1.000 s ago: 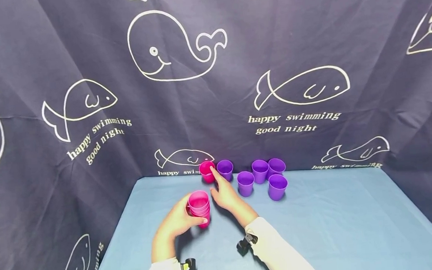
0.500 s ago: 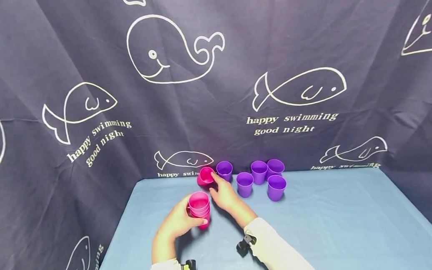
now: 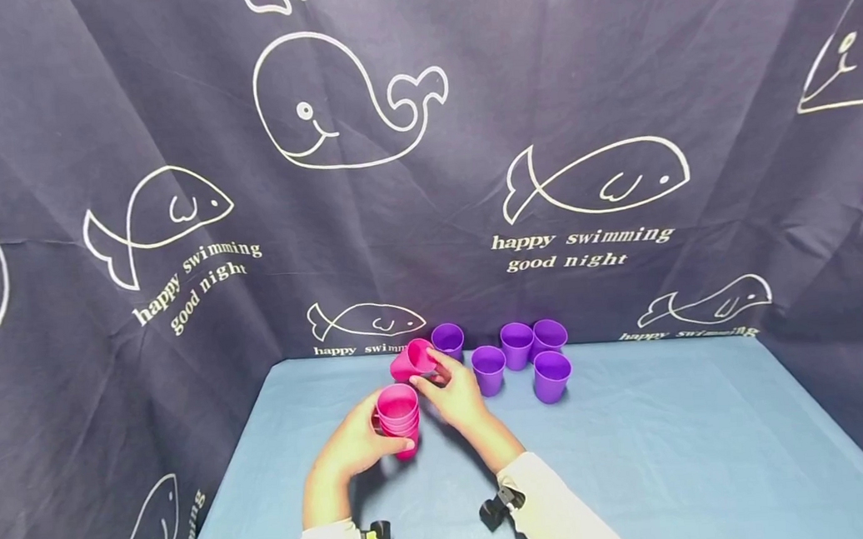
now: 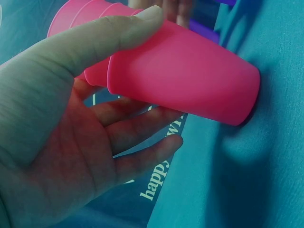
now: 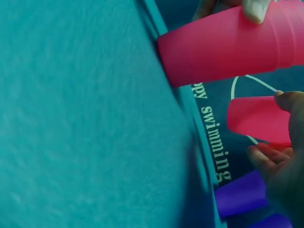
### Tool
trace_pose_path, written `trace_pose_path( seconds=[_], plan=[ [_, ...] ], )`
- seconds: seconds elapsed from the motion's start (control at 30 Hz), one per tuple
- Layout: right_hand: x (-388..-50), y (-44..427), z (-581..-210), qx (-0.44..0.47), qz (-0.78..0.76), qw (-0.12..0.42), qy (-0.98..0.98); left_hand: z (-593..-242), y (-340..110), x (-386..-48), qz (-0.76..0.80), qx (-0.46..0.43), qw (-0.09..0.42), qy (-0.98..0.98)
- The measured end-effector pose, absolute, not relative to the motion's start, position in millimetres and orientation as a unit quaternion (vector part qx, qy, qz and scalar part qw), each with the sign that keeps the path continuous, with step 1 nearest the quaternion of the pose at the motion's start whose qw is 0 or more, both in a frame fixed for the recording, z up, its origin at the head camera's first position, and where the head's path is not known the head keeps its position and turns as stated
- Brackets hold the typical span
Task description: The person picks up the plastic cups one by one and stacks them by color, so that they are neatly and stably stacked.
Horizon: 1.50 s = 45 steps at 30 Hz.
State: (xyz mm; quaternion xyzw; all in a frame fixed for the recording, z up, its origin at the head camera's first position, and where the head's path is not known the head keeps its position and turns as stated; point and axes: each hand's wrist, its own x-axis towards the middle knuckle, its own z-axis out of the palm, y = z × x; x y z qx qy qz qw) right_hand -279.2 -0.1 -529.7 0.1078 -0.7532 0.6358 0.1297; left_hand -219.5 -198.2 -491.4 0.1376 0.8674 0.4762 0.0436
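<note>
My left hand (image 3: 356, 437) grips a stack of several nested pink cups (image 3: 398, 418), thumb across the near side and fingers behind. In the left wrist view the base of the stack (image 4: 209, 76) meets the blue cloth or hovers just over it; I cannot tell which. Just behind, my right hand (image 3: 455, 391) pinches the rim of a single pink cup (image 3: 406, 363), tilted with its mouth toward the right. The right wrist view has this single cup (image 5: 256, 116) between thumb and fingers, apart from the stack.
Several purple cups stand upright at the back: one (image 3: 447, 341) beside the right hand, others (image 3: 489, 371) (image 3: 552, 376) farther right. A dark curtain (image 3: 398, 222) with white whale and fish drawings hangs behind the blue-covered table (image 3: 677, 444).
The single pink cup has tipped from upright to tilted, come off its spot at the back and moved slightly nearer with the right hand. The left hand and stack stay in place.
</note>
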Motion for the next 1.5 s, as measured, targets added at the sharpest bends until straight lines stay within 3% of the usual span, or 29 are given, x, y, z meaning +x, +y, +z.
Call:
trace_pose_path(
  seconds=[0.57,0.9,1.5],
  plan=[
    [-257,18,-490,0.098,0.707,0.190,-0.674,-490,-191,-219,0.468,0.149,0.052,0.870],
    [-248,28,-476,0.136,0.760,0.196,-0.604,-489,-183,-218,0.467,0.149,0.052,0.870],
    [-238,43,-467,0.127,0.783,0.181,-0.581,-487,-174,-219,0.453,0.185,0.062,0.870]
  ],
)
